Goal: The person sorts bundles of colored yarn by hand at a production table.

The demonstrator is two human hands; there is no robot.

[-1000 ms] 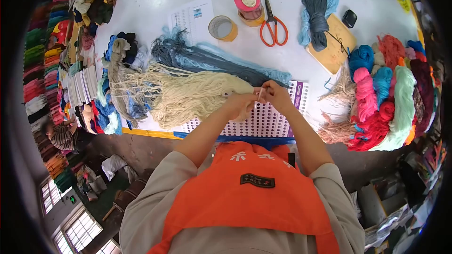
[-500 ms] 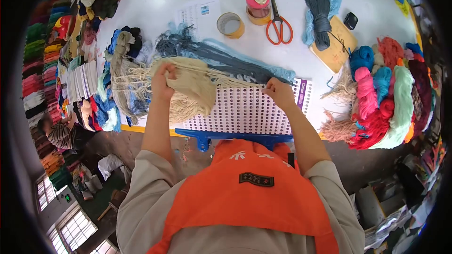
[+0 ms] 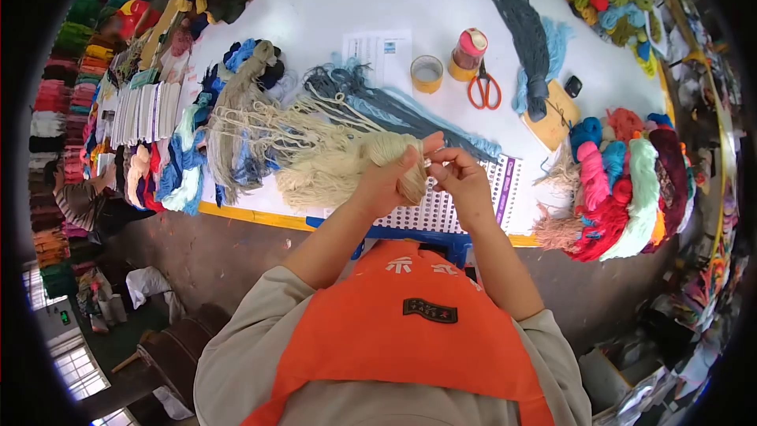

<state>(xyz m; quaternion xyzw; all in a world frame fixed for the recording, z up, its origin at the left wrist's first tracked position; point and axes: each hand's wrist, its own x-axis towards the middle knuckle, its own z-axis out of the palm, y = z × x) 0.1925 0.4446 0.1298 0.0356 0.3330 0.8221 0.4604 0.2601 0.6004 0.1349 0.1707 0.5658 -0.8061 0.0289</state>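
A hank of cream yarn (image 3: 347, 162) lies across the table, its loose strands spreading to the left. My left hand (image 3: 385, 189) is closed around the folded right end of this hank, thumb on top. Close beside it, my right hand (image 3: 467, 193) pinches at the tip of the hank with thumb and forefinger; the bit of yarn between them is small and partly hidden. Under both hands is a white card with rows of holes (image 3: 441, 217) and a purple strip. Behind the hank lie dark grey-blue yarn (image 3: 402, 120) and light blue yarn (image 3: 482, 142).
Orange-handled scissors (image 3: 484, 93), a tape roll (image 3: 426, 73) and a pink-topped jar (image 3: 469, 51) stand farther back. Coloured skeins (image 3: 615, 162) are heaped at the right, grey and blue hanks (image 3: 240, 110) at the left. A person in a striped top (image 3: 77, 203) is at far left.
My left hand has moved right with the cream yarn and now grips its folded end. My right hand has come in against that end. The view has shifted.
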